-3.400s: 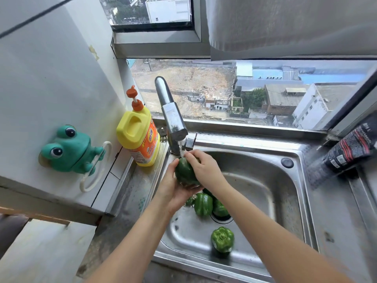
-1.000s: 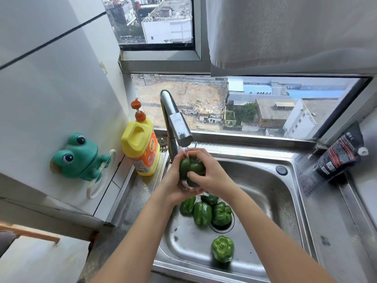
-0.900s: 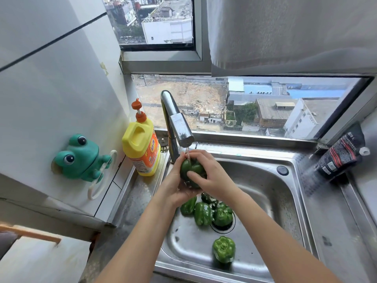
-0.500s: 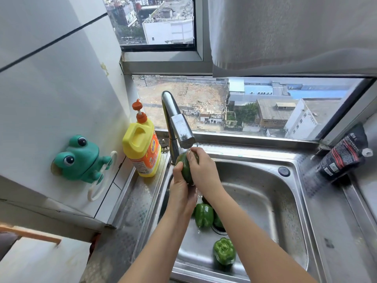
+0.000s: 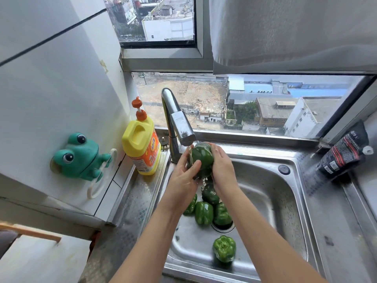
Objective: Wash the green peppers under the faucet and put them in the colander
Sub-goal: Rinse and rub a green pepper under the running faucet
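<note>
From my yellow soap bottle [image 5: 141,142], the frog hook [image 5: 78,155] hangs to its left, and the black pouch [image 5: 343,153] leans far to its right.

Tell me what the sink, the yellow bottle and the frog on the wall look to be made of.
Sink: stainless steel by the look, brushed grey with soft reflections and an embossed pattern on its rim.
Yellow bottle: opaque moulded plastic, glossy, with an orange pump and a printed label.
Frog: probably plastic or rubber; smooth teal with a slight sheen. Which of the two cannot be told from here.
</note>
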The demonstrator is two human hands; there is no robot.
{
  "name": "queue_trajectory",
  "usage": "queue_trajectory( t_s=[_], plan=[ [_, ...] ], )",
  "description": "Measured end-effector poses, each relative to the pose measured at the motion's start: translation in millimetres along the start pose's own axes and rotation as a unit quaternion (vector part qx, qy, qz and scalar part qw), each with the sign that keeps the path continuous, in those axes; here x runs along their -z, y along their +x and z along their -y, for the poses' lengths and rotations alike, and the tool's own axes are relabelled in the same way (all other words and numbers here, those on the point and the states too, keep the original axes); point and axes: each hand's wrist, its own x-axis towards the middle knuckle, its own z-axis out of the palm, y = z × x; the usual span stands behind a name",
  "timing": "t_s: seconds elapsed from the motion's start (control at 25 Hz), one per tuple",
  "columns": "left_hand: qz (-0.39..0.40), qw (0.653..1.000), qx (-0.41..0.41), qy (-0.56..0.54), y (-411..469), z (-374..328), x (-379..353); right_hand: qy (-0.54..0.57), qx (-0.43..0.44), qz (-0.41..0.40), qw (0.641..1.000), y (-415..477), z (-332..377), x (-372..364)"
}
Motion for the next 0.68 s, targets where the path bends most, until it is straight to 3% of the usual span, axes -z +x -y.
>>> queue_trajectory(
  t_s=[0.08,0.2,0.28,0.4,0.48,0.56,0.68],
  plan=[
    [-0.041,0.999,-0.003,-0.004,2.4,3.6,-1.2,-0.032,0.029,0.049,0.998,-3.6,0.8,1.7],
    [-0.104,0.994,0.02,-0.003,12.3,-5.2,-4.3,0.01,0.099,0.141,0.985,-15.8,-5.3,9.7],
    [-0.147,0.988,0.048,-0.007,15.7,-10.4,-5.1,-0.039,0.12,0.177,0.976,-16.5,-3.4,13.9],
    [-0.222,0.974,0.041,-0.03,19.7,-1.3,-8.6,-0.186,0.14,0.1,0.967,-20.0,-0.2,0.8],
    [-0.246,0.969,-0.007,0.0,18.3,7.6,-16.6,-0.217,0.149,0.022,0.965,-19.2,3.4,-10.2],
    [-0.256,0.959,-0.09,0.088,17.7,16.2,-16.7,-0.254,0.094,-0.006,0.963,-11.4,11.4,-17.2],
    [-0.223,0.941,-0.175,0.184,14.4,18.1,-10.0,-0.158,-0.144,0.001,0.977,4.1,25.3,-17.2]
  ],
)
